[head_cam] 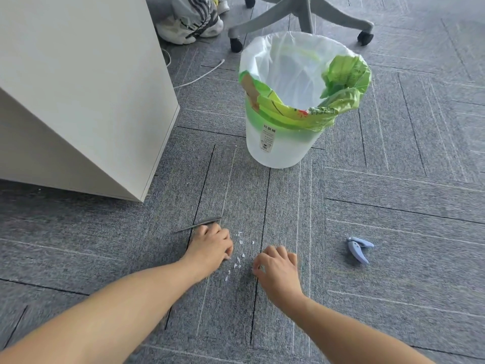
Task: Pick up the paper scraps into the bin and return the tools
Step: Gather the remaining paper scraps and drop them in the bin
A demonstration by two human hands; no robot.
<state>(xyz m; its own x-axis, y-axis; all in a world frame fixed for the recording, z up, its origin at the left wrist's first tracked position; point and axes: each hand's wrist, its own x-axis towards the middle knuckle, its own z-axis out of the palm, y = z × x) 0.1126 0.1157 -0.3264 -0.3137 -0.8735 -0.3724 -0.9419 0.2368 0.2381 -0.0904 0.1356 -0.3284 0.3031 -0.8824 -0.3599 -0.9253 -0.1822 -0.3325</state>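
Several small white paper scraps (237,261) lie scattered on the grey carpet between my two hands. My left hand (211,248) rests knuckles-up at their left edge, fingers curled with the tips on the carpet; what it holds is hidden. My right hand (278,269) is just right of the scraps, thumb and fingers pinched on a white paper scrap. Thin metal tweezers (199,224) lie just beyond my left hand. A pale blue hole punch (358,248) lies on the carpet to the right. Further ahead stands the white bin (278,151) with a clear liner and green packaging over its rim.
A white cabinet (86,101) fills the left side, its corner close to the tweezers. Behind the bin are an office chair base (304,19) on castors, sneakers (189,27) and a white cable (199,77) on the carpet.
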